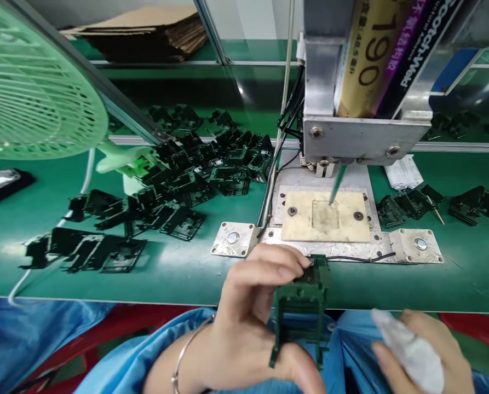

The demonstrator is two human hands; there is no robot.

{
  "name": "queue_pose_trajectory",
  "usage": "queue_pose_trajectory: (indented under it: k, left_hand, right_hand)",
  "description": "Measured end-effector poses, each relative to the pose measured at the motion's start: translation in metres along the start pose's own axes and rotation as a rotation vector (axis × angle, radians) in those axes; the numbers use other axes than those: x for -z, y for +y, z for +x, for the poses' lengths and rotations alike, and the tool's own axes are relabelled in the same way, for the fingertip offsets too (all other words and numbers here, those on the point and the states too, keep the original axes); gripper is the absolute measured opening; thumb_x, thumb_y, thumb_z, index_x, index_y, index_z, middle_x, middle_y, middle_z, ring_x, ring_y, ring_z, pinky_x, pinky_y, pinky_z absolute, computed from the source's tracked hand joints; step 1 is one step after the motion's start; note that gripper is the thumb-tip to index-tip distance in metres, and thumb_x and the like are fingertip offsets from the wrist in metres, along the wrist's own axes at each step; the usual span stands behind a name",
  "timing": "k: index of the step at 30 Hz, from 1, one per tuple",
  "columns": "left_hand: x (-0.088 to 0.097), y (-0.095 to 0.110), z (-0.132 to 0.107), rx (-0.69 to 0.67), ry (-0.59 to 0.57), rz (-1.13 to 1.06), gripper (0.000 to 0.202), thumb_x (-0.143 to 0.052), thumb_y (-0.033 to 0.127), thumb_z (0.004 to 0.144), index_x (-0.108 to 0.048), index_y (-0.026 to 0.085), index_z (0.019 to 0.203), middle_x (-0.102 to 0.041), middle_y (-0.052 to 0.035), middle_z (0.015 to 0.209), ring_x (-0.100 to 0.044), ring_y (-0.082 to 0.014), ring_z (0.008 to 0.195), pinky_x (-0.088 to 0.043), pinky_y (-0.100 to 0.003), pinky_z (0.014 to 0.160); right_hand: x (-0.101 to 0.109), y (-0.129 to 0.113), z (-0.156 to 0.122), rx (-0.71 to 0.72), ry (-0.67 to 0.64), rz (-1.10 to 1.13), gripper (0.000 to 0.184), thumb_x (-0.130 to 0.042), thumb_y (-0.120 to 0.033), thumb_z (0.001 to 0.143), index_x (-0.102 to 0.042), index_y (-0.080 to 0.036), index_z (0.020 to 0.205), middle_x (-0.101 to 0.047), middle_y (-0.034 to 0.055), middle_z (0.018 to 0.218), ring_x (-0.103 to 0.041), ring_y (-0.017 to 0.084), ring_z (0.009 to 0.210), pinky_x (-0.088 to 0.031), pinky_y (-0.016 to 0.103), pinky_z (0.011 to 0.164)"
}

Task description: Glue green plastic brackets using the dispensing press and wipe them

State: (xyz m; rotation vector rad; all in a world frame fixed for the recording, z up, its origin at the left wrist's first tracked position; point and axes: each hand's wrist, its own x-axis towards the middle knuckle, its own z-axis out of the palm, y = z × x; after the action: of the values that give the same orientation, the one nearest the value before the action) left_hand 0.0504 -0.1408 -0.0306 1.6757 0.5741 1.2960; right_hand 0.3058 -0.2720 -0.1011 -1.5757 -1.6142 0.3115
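My left hand (pixel 252 323) grips a dark green plastic frame (pixel 301 298) between thumb and fingers, held up in front of the table's near edge. The frame has an open middle and thin legs pointing down. At the lower right, my right hand (pixel 433 350) is closed around a crumpled white wipe (pixel 412 345), apart from the frame. Beyond both hands stands a glue dispenser with a Scotch-Weld cartridge (pixel 379 60). Its green nozzle (pixel 338 185) points down at a cream fixture plate (pixel 293 224) with a square recess.
Many dark green frames (pixel 187 186) lie piled left of the dispenser, and a few more (pixel 412 202) lie to its right. A green fan (pixel 34 82) fills the upper left. Silver button blocks (pixel 233 239) flank the fixture. Brown cardboard (pixel 145 33) is stacked behind.
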Motion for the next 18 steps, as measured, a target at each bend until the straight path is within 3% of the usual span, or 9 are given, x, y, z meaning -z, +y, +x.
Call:
queue_pose_trajectory:
  k: [2, 5, 7, 9, 13, 16, 18]
  left_hand:
    - [-0.009, -0.002, -0.005, -0.082, 0.023, 0.075, 0.081, -0.095, 0.045, 0.055, -0.053, 0.023, 0.12, -0.053, -0.0044, 0.099, -0.062, -0.0204, 0.093, -0.057, -0.033, 0.089]
    - [-0.018, -0.004, -0.007, -0.047, 0.019, 0.077, 0.079, -0.091, 0.052, 0.055, -0.049, 0.021, 0.115, -0.051, -0.0052, 0.098, -0.06, -0.0203, 0.091, -0.057, -0.032, 0.081]
    - [-0.019, -0.006, -0.006, -0.039, 0.003, 0.076, 0.079, -0.09, 0.054, 0.057, -0.048, 0.021, 0.114, -0.051, -0.005, 0.097, -0.059, -0.0199, 0.09, -0.057, -0.032, 0.08]
    - [-0.018, -0.008, -0.005, -0.046, -0.022, 0.09, 0.079, -0.09, 0.054, 0.059, -0.047, 0.021, 0.116, -0.051, -0.0047, 0.097, -0.059, -0.0198, 0.091, -0.056, -0.03, 0.081]
    - [-0.019, -0.012, -0.01, -0.008, -0.053, 0.091, 0.077, -0.09, 0.049, 0.064, -0.046, 0.021, 0.12, -0.05, -0.0051, 0.1, -0.058, -0.0195, 0.095, -0.054, -0.029, 0.085]
    - [-0.017, -0.012, -0.012, 0.057, -0.068, 0.07, 0.073, -0.089, 0.05, 0.067, -0.046, 0.023, 0.118, -0.051, -0.006, 0.103, -0.056, -0.0193, 0.094, -0.053, -0.028, 0.084]
    - [-0.007, -0.013, -0.006, 0.093, -0.1, 0.115, 0.072, -0.091, 0.048, 0.065, -0.045, 0.025, 0.115, -0.051, -0.0052, 0.102, -0.056, -0.0194, 0.093, -0.053, -0.027, 0.08]
  right_hand:
    - [-0.01, -0.025, 0.014, 0.24, -0.108, 0.009, 0.012, -0.068, -0.022, 0.089, -0.058, -0.021, 0.082, -0.052, -0.0001, 0.063, -0.052, 0.017, 0.054, -0.043, 0.031, 0.054]
    - [-0.024, -0.052, 0.042, 0.367, -0.141, 0.028, 0.029, -0.042, -0.019, 0.102, -0.051, -0.021, 0.075, -0.045, -0.0012, 0.061, -0.045, 0.013, 0.05, -0.037, 0.028, 0.05]
    - [-0.033, -0.059, 0.057, 0.442, -0.066, 0.04, 0.036, -0.031, -0.012, 0.101, -0.047, -0.021, 0.07, -0.043, -0.0006, 0.061, -0.043, 0.013, 0.051, -0.034, 0.028, 0.05]
    - [-0.039, -0.06, 0.07, 0.524, -0.031, 0.025, 0.039, -0.03, -0.007, 0.098, -0.043, -0.021, 0.064, -0.04, -0.0008, 0.059, -0.039, 0.013, 0.05, -0.031, 0.028, 0.049]
    - [-0.043, -0.058, 0.086, 0.619, -0.155, -0.005, 0.049, -0.027, -0.007, 0.101, -0.039, -0.021, 0.055, -0.035, -0.0013, 0.053, -0.032, 0.013, 0.047, -0.024, 0.03, 0.047]
    - [-0.038, -0.041, 0.082, 0.577, -0.213, 0.058, 0.05, -0.037, -0.02, 0.105, -0.041, -0.021, 0.056, -0.037, -0.0018, 0.051, -0.034, 0.012, 0.045, -0.025, 0.029, 0.045]
    - [-0.028, -0.015, 0.072, 0.337, -0.163, 0.058, 0.04, -0.055, -0.029, 0.099, -0.049, -0.023, 0.061, -0.042, -0.002, 0.052, -0.04, 0.013, 0.044, -0.031, 0.029, 0.044]
